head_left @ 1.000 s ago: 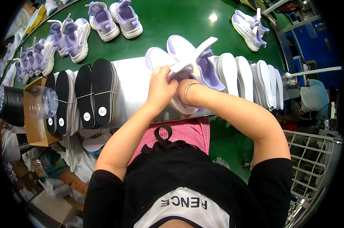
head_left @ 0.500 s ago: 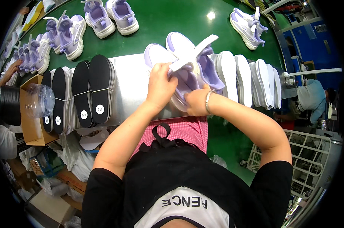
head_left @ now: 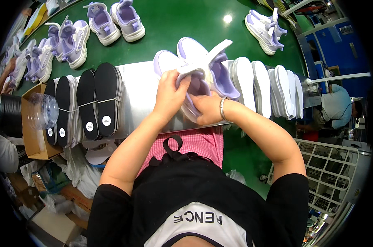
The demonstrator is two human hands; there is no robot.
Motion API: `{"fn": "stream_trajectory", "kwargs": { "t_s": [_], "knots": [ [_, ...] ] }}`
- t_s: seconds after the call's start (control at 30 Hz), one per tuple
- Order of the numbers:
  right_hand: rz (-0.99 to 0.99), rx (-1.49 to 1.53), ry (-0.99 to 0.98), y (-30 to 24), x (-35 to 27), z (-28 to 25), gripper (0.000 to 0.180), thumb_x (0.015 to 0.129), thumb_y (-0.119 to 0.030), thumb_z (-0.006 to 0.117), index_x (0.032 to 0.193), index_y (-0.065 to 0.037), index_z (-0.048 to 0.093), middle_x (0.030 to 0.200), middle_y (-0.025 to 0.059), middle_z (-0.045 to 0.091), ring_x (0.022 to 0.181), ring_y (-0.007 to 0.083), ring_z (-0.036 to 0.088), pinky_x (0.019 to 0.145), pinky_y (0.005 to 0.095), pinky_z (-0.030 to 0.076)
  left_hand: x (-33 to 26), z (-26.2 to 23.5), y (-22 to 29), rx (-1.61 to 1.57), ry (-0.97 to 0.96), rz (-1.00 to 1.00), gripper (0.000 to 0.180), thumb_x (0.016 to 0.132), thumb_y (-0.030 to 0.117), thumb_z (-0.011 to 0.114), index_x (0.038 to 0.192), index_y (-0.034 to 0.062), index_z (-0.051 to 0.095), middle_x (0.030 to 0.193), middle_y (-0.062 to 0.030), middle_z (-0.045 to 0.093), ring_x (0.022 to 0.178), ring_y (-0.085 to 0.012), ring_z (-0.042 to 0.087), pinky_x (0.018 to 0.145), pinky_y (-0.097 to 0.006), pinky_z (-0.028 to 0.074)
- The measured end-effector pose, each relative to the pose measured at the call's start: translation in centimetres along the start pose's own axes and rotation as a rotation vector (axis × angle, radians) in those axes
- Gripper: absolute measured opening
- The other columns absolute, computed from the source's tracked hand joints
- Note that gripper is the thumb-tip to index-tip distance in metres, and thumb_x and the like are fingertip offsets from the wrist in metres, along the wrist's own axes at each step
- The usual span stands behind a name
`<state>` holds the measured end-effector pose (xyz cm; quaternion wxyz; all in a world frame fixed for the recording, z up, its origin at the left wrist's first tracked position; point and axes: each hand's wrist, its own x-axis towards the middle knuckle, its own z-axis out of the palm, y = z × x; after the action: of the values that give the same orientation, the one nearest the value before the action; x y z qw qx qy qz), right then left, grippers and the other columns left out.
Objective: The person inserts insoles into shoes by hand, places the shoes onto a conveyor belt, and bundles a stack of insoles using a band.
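Both my hands hold a lilac-and-white shoe (head_left: 203, 84) over the metal bench (head_left: 137, 88). My left hand (head_left: 170, 94) grips its top near the white strap (head_left: 209, 57), which sticks up to the right. My right hand (head_left: 207, 109), with a bracelet at the wrist, cups the shoe from below. A second lilac shoe (head_left: 163, 61) lies just behind, touching the one I hold.
White soles (head_left: 262, 88) stand in a row to the right, bundled black soles (head_left: 96, 101) to the left. Finished lilac shoes (head_left: 116, 18) sit on the green belt (head_left: 182, 20). A cardboard box (head_left: 30, 140) stands left; a wire cart (head_left: 334, 173) and another person (head_left: 336, 107) are right.
My right hand has turned and slid under the shoe, its wrist now lower. The shoe is tipped a little more toward me. My left hand keeps its grip.
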<state>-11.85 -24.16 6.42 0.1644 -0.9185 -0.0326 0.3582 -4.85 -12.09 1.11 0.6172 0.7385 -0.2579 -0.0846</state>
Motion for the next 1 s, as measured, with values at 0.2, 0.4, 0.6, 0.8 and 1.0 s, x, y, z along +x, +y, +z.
{"fn": "stream_trajectory", "kwargs": {
  "t_s": [0.2, 0.4, 0.6, 0.8, 1.0],
  "knots": [
    [-0.107, -0.394, 0.869, -0.4, -0.3, -2.5, 0.023, 0.074, -0.019, 0.053, 0.096, -0.011, 0.054, 0.070, 0.0026, 0.055, 0.069, 0.0191, 0.055, 0.067, 0.0320, 0.036, 1.8, -0.5, -0.3, -0.221, -0.096, -0.284, 0.033, 0.084, 0.030, 0.047, 0.090, -0.0011, 0.057, 0.080, -0.0116, 0.054, 0.075, -0.0217, 0.050, 0.067, -0.030, 0.040],
    [-0.149, -0.555, 1.076, 2.5, 2.3, -2.4, 0.033, 0.067, -0.015, 0.059, 0.100, -0.016, 0.055, 0.068, -0.0016, 0.051, 0.063, 0.0147, 0.051, 0.061, 0.0292, 0.034, 3.2, 0.1, -0.3, -0.351, -0.167, -0.567, 0.051, 0.087, 0.044, 0.037, 0.081, -0.0022, 0.057, 0.056, -0.0008, 0.048, 0.050, -0.0085, 0.043, 0.045, -0.023, 0.037],
    [-0.374, 0.074, 1.128, 2.4, -1.9, -3.2, 0.015, 0.072, -0.005, 0.056, 0.087, -0.006, 0.057, 0.073, 0.0058, 0.055, 0.068, 0.0223, 0.052, 0.065, 0.0314, 0.037, 1.3, -1.5, -1.4, -0.321, -0.186, -0.132, 0.036, 0.090, 0.031, 0.040, 0.091, -0.0012, 0.056, 0.085, -0.0038, 0.053, 0.071, -0.0112, 0.049, 0.065, -0.023, 0.041],
    [-0.065, 0.050, 1.037, 7.0, -5.0, 1.9, 0.017, 0.071, -0.019, 0.061, 0.078, -0.004, 0.057, 0.082, 0.0116, 0.056, 0.074, 0.0279, 0.051, 0.065, 0.0351, 0.040, -1.5, -2.8, -1.2, -0.462, -0.016, -0.014, 0.033, 0.089, 0.030, 0.042, 0.094, -0.0007, 0.054, 0.084, -0.0027, 0.050, 0.074, -0.0107, 0.046, 0.069, -0.023, 0.039],
    [0.229, 0.255, 0.686, 6.1, -6.2, 4.4, 0.037, 0.072, -0.036, 0.061, 0.089, -0.004, 0.058, 0.100, 0.0198, 0.052, 0.090, 0.0352, 0.051, 0.077, 0.0375, 0.042, 0.9, -4.4, -0.7, -0.147, 0.012, -0.022, 0.031, 0.089, 0.029, 0.042, 0.090, 0.0008, 0.054, 0.077, -0.0007, 0.051, 0.067, -0.0093, 0.044, 0.062, -0.024, 0.038]
  ]
}}
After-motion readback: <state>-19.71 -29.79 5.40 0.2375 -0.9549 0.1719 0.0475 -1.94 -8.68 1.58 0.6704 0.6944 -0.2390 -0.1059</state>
